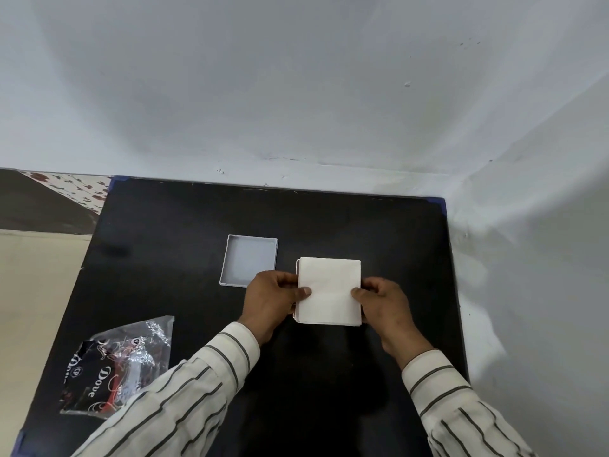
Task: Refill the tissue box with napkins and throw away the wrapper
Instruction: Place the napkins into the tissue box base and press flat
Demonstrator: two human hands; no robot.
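Note:
A stack of white napkins [329,290] rests at the middle of the black table [164,232], sitting over a white box whose edge [297,268] shows only along the stack's left side. My left hand [273,300] grips the stack's left edge and my right hand [384,303] grips its right edge, thumbs on top. A shallow white tray-like lid [248,260] lies open side up just left of and behind the stack. The empty clear and black printed wrapper [115,364] lies crumpled at the table's near left.
The table stands in a corner, with white walls [329,94] behind it and to its right. Left of the table there is beige floor [29,291] and a floral patterned surface [72,189] further back.

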